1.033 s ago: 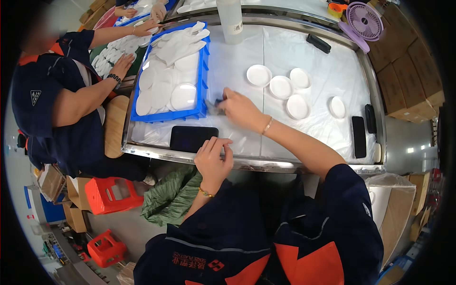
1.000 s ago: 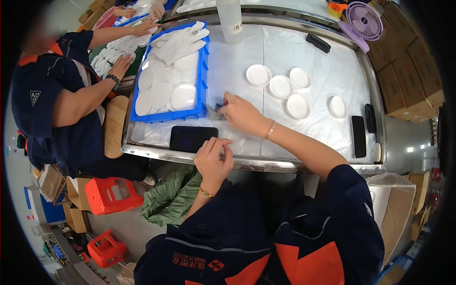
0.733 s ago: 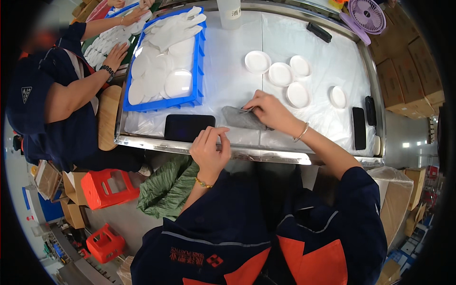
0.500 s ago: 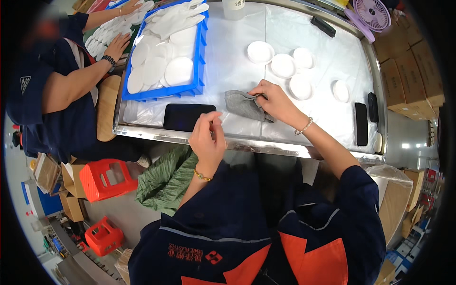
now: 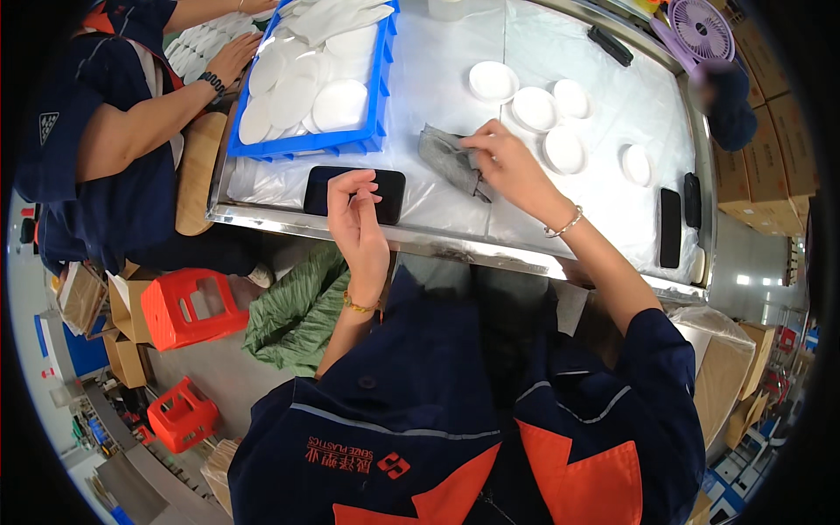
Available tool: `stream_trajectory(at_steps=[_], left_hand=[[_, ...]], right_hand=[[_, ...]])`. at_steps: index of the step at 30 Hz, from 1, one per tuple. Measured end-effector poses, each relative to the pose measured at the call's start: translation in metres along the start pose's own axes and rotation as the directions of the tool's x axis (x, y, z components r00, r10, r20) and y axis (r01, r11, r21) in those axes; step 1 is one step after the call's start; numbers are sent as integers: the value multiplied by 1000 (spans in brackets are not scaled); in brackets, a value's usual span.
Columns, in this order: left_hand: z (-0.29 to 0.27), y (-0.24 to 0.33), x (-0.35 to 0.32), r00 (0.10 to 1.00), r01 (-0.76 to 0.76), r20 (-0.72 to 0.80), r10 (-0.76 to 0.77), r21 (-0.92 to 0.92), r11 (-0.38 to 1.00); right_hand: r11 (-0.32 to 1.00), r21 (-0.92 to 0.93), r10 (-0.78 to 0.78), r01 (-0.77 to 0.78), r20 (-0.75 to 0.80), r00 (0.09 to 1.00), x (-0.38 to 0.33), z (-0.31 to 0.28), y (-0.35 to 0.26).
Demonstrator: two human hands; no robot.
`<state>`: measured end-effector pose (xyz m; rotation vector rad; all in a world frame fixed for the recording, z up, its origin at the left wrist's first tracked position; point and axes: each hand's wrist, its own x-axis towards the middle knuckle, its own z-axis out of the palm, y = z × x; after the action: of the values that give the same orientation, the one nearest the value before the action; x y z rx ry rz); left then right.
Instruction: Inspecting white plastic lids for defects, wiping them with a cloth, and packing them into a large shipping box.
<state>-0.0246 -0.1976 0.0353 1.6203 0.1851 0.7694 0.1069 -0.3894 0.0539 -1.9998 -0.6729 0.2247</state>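
Observation:
My right hand (image 5: pixel 507 166) pinches the edge of a crumpled grey cloth (image 5: pixel 446 156) lying on the plastic-covered table (image 5: pixel 437 206). My left hand (image 5: pixel 359 223) is raised at the front edge, over a black phone (image 5: pixel 392 194) that it partly covers. Its fingers are loosely bent and apart, and nothing shows between them. Beyond my right hand, several shallow round white dishes stand in a group, one of them a white dish (image 5: pixel 563 150) nearest that hand. Another white dish (image 5: pixel 637 164) sits apart to the right.
A blue crate (image 5: pixel 382 96) of white discs with white gloves (image 5: pixel 337 19) on top stands at left. Beside it a co-worker's hand (image 5: pixel 232 59) rests on more white pieces. A second phone (image 5: pixel 669 227) and a black case (image 5: pixel 610 45) lie at right. A purple fan (image 5: pixel 700 28) stands beyond.
My left hand has moved left and up, over the phone, and its fingers have loosened. The right hand stays at the cloth, which has shifted and folded slightly. A dark cap has appeared at the right.

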Motion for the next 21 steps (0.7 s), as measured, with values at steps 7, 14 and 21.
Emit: stream_trajectory(at_steps=[7, 14, 21], left_hand=[[2, 2, -1, 1000, 1, 15, -1, 24, 1000], [5, 1, -1, 999, -42, 32, 39, 104, 994], [6, 4, -1, 997, -74, 42, 68, 182, 981]], right_hand=[[974, -132, -131, 186, 344, 930, -11, 21, -14], [901, -295, -110, 318, 554, 825, -30, 1, -24], [852, -446, 39, 274, 576, 817, -51, -56, -22]])
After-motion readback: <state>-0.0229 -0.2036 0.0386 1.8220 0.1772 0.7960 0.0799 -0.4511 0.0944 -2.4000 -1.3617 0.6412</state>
